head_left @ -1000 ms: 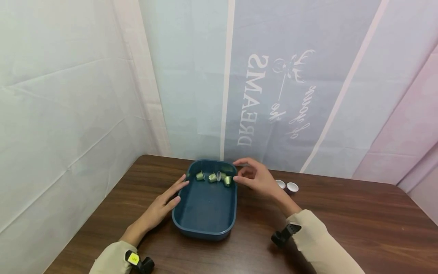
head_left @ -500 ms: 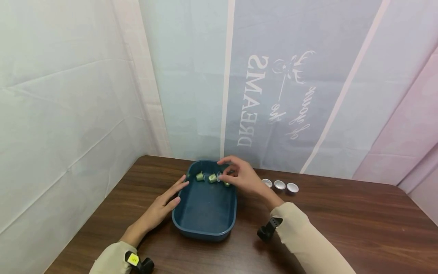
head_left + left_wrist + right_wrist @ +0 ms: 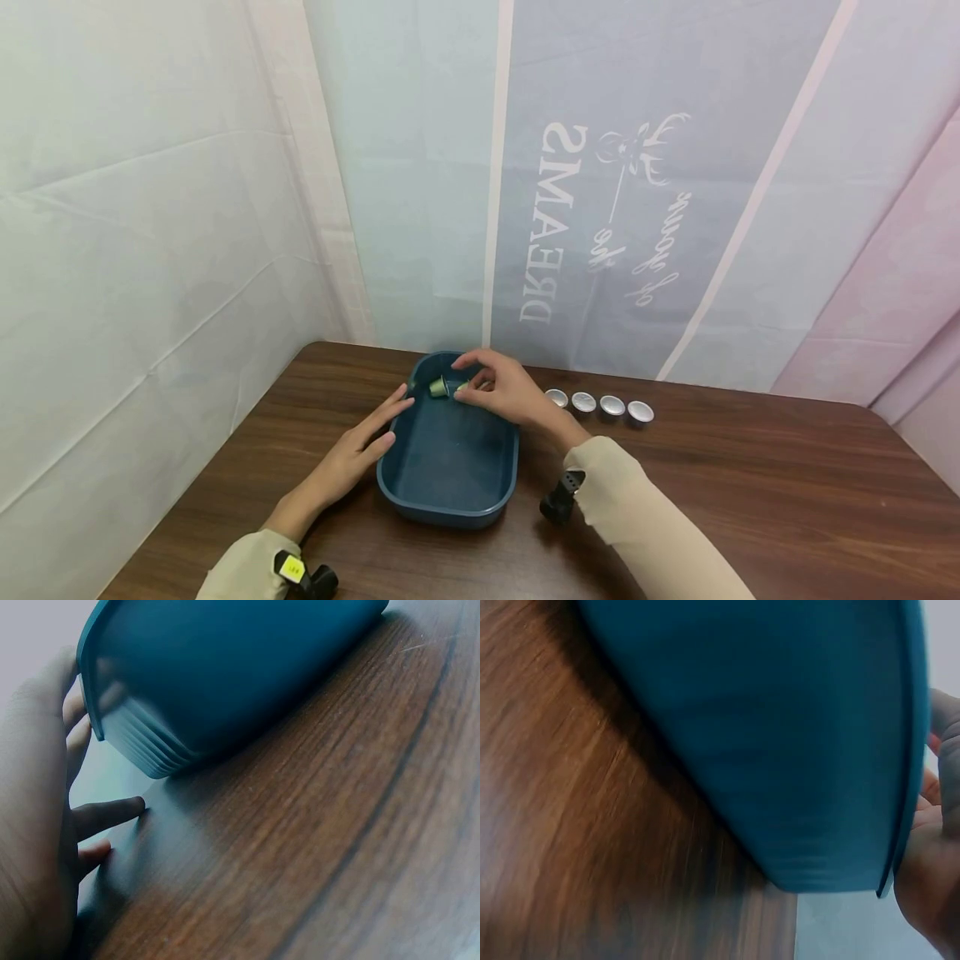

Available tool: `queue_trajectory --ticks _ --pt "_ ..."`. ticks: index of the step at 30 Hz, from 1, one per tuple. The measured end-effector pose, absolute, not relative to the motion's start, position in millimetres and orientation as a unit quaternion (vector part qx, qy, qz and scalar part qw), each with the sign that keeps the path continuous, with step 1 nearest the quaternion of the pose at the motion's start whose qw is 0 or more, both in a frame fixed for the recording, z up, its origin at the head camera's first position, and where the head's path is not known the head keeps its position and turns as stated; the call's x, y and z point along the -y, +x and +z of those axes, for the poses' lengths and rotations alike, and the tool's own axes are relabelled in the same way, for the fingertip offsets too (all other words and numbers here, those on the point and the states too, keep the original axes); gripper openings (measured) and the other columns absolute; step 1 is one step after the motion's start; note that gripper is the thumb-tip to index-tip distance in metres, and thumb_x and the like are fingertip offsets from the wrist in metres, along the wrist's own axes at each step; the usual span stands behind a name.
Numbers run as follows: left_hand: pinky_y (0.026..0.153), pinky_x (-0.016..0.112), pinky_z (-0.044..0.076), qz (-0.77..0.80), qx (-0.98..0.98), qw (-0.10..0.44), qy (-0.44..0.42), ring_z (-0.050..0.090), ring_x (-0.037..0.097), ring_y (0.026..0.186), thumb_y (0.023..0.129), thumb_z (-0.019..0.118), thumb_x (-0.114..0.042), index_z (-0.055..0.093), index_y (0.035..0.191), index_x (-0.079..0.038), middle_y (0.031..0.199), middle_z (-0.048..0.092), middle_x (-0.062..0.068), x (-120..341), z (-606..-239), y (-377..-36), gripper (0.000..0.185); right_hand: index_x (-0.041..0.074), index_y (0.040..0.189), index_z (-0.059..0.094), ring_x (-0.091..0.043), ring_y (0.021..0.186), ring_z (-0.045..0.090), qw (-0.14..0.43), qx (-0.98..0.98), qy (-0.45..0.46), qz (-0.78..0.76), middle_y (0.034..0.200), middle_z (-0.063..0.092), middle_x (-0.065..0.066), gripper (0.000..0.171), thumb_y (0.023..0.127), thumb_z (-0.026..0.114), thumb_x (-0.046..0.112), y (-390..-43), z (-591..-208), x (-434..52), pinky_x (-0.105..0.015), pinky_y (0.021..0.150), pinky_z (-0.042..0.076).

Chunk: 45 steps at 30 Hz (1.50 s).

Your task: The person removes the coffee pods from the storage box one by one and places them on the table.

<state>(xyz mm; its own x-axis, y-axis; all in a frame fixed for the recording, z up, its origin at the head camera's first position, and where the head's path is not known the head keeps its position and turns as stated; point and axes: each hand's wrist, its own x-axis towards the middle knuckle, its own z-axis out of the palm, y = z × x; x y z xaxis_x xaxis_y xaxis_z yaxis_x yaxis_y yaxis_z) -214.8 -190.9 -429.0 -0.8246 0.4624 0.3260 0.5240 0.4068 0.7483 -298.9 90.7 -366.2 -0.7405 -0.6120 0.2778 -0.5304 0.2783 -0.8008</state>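
A dark blue tray (image 3: 448,510) lies on the brown wooden table. At its far end are small green capsules; one (image 3: 438,387) lies free. My right hand (image 3: 471,382) reaches over the tray's far right rim, fingers curled, and pinches a second green capsule (image 3: 461,387); other capsules are hidden under the palm. My left hand (image 3: 390,421) lies flat on the table with straight fingers against the tray's left wall. The left wrist view has the tray wall (image 3: 225,675) beside my left hand (image 3: 105,817). In the right wrist view the tray's outside (image 3: 780,750) fills the frame.
Several silver-topped capsules (image 3: 597,404) stand in a row on the table right of the tray, near the back. A printed fabric backdrop (image 3: 600,208) closes off the rear and left. Bare wood (image 3: 750,500) stretches to the right and front.
My right hand has moved left from the tray's right rim to over the green capsules, uncovering more of the silver row. The left hand and the tray stayed still.
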Motion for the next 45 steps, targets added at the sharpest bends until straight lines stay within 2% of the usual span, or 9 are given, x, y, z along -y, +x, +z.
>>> queue_trajectory --ticks 2,6,11,18,27,31,37,45 --pt "0.109 0.045 0.026 -0.458 0.839 0.033 -0.293 0.018 0.02 0.143 0.104 0.041 -0.015 0.032 0.151 -0.019 0.159 0.015 0.0 191 -429 -215 0.048 0.01 0.127 0.057 -0.012 0.088 0.065 0.04 -0.802 -0.365 -0.471 0.126 0.056 -0.002 0.044 0.088 0.072 0.024 -301 -367 -87 -0.032 0.076 0.053" --pt "0.106 0.054 0.026 -0.462 0.837 0.033 -0.292 0.018 0.022 0.143 0.104 0.041 -0.014 0.032 0.151 -0.021 0.159 0.015 0.001 191 -428 -214 0.048 0.01 0.127 0.057 -0.01 0.087 0.064 0.042 -0.815 -0.369 -0.445 0.125 0.057 -0.001 0.043 0.088 0.071 0.023 -305 -366 -81 -0.029 0.075 0.052" --pt "0.103 0.063 0.024 -0.469 0.831 0.037 -0.298 0.018 0.026 0.143 0.103 0.041 -0.01 0.033 0.15 -0.019 0.159 0.015 0.001 190 -428 -214 0.049 0.012 0.127 0.057 -0.011 0.087 0.064 0.056 -0.83 -0.368 -0.416 0.126 0.058 -0.007 0.042 0.088 0.071 0.022 -309 -363 -75 -0.029 0.075 0.052" --pt "0.103 0.063 0.025 -0.475 0.828 0.036 -0.295 0.019 0.028 0.143 0.102 0.042 -0.006 0.033 0.15 -0.017 0.159 0.015 0.001 189 -432 -215 0.05 0.013 0.128 0.056 -0.011 0.085 0.065 0.074 -0.841 -0.357 -0.4 0.12 0.06 -0.011 0.043 0.089 0.071 0.02 -316 -368 -66 -0.029 0.073 0.052" --pt "0.104 0.061 0.025 -0.475 0.829 0.038 -0.295 0.019 0.025 0.143 0.102 0.043 -0.008 0.034 0.15 -0.024 0.159 0.016 -0.002 190 -434 -218 0.051 0.013 0.132 0.053 -0.008 0.08 0.065 0.114 -0.853 -0.343 -0.376 0.122 0.057 -0.009 0.048 0.088 0.071 0.019 -321 -372 -63 -0.029 0.068 0.053" --pt "0.103 0.062 0.026 -0.466 0.833 0.042 -0.294 0.019 0.028 0.142 0.102 0.041 -0.007 0.033 0.15 -0.02 0.159 0.016 0.002 189 -431 -216 0.05 0.015 0.134 0.051 -0.007 0.079 0.065 0.132 -0.857 -0.341 -0.362 0.118 0.058 -0.008 0.05 0.089 0.071 0.018 -322 -373 -61 -0.028 0.067 0.053" --pt "0.101 0.064 0.026 -0.469 0.833 0.032 -0.292 0.021 0.034 0.141 0.102 0.041 -0.004 0.035 0.148 -0.007 0.157 0.017 0.012 181 -411 -204 0.047 0.014 0.133 0.054 -0.006 0.074 0.063 0.127 -0.867 -0.357 -0.324 0.125 0.053 -0.007 0.048 0.088 0.071 0.019 -322 -373 -59 -0.027 0.064 0.052" --pt "0.103 0.057 0.029 -0.463 0.834 0.047 -0.297 0.023 0.034 0.14 0.101 0.041 -0.003 0.037 0.147 -0.007 0.157 0.019 0.013 179 -400 -199 0.047 0.014 0.131 0.056 -0.008 0.076 0.062 0.124 -0.864 -0.384 -0.3 0.131 0.05 -0.004 0.046 0.087 0.072 0.016 -322 -375 -57 -0.025 0.065 0.051"
